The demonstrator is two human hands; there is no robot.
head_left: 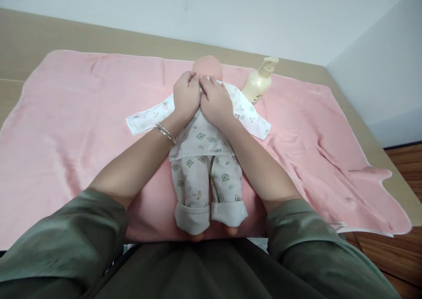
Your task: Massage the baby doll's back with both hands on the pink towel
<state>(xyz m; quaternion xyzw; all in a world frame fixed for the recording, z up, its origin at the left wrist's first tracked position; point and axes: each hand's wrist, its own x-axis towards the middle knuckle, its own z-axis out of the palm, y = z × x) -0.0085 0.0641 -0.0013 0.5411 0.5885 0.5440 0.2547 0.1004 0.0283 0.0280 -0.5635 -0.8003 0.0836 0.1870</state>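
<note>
A baby doll (207, 66) lies lengthwise before me, its smooth head at the far end and its feet close to my body. It wears a white patterned shirt (206, 136) and matching pants (197, 180) with turned-up cuffs. At the shirt's neckline, my left hand (186, 96) is closed with its fingertips on the collar. Right beside it, my right hand (216, 102) also has its fingers closed on the collar, thumbs and tips close together. My hands hide the doll's neck and part of its face. The shirt's sleeves spread flat to both sides.
Under the doll a pink blanket (99, 136) covers most of the wooden table (42, 30), with wrinkles on the right. A cream pump bottle (257, 85) stands beyond the right sleeve. A white wall (231, 17) rises behind the table.
</note>
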